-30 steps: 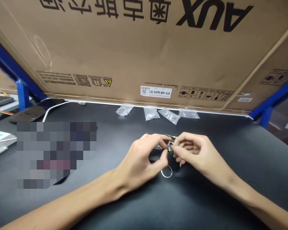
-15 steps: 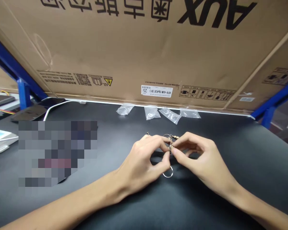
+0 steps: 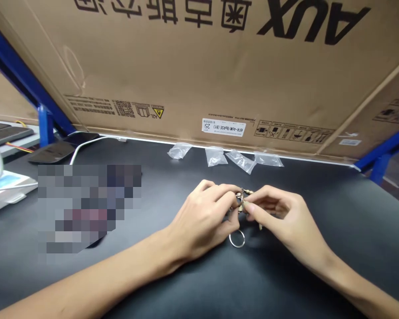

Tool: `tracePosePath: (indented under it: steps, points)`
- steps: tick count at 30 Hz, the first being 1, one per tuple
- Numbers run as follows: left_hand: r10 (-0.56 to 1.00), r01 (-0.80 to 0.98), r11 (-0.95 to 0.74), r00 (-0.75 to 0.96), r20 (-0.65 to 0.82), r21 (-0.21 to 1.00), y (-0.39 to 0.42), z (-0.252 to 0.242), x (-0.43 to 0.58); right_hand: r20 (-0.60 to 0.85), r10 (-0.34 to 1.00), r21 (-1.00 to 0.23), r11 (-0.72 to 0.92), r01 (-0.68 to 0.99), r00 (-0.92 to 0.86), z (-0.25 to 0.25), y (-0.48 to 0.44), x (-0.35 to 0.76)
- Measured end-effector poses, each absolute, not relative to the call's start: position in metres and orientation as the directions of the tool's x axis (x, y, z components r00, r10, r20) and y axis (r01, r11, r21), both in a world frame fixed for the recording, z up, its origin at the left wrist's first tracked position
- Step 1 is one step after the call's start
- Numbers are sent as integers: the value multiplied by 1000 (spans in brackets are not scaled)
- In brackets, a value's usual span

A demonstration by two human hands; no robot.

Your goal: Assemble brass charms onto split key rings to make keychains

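Both hands meet over the black tabletop (image 3: pixel 193 283), pinching a small metal keychain (image 3: pixel 241 195) between them. My left hand (image 3: pixel 208 212) is closed on its left side, the fingers curled and hiding part of the metal. From the right, the thumb and forefinger of my right hand (image 3: pixel 279 212) pinch the same piece. A shiny split ring (image 3: pixel 236 239) shows just below the left fingertips; whether it is joined to the rest cannot be seen. A brass-coloured piece (image 3: pixel 248 192) sticks out above the right fingertips.
Several small clear plastic bags (image 3: pixel 216 156) lie along the back edge. Behind them stands a large cardboard sheet (image 3: pixel 173 66) between blue metal posts (image 3: pixel 45 126). A dark phone-like slab (image 3: pixel 55 150), a white cable (image 3: pixel 83 146) and a blurred-out patch (image 3: pixel 89 204) are on the left.
The view has shifted slightly left. My left fingers have curled further round the keychain, and the pinched metal has turned between the hands. A small brass-coloured tip now shows below the right fingers.
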State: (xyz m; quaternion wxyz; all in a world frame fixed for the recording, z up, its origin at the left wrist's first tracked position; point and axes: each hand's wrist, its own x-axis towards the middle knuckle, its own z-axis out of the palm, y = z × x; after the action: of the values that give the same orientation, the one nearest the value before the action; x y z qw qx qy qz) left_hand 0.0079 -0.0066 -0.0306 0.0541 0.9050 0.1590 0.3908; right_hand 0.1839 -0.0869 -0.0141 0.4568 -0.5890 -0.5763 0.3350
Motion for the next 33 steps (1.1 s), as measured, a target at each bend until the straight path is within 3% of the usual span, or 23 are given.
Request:
tracePosePath:
  steps: [5,10,13,17,20,23,25,28,31,33]
  points:
    - [311,256,-948,635,707,187,-7,-30,7,112,990,-934,74,350,88,-15,-85,187]
    - [338,264,-940,633,696,217,-7,-30,8,17,998,-979,4,205,59,-18,-83,190]
    - [397,253,-918,624,673,306,-5,-32,8,-22,999,-987,-29,159,48,-19,-82,190]
    - [548,243,-819,600,583,520,-5,-33,6,29,997,-953,6,302,73,-19,-82,187]
    - [672,212,-672,576,465,710,-9,-27,6,202,977,-829,135,543,66,-21,-85,184]
    - [751,77,-456,568,337,887,-12,-20,7,453,890,-555,330,764,-55,-27,-88,183]
    - [787,-7,-303,562,255,953,-10,-18,8,535,834,-406,392,825,-134,-29,-89,185]
    - [812,-40,-217,547,203,975,-5,-16,9,545,829,-336,348,875,-121,-25,-85,194]
    - [841,-12,-258,490,231,966,-1,-14,7,521,852,-367,177,913,44,-11,-76,214]
    - [862,7,-245,459,215,969,-1,-12,6,430,898,-360,71,930,98,0,-71,231]
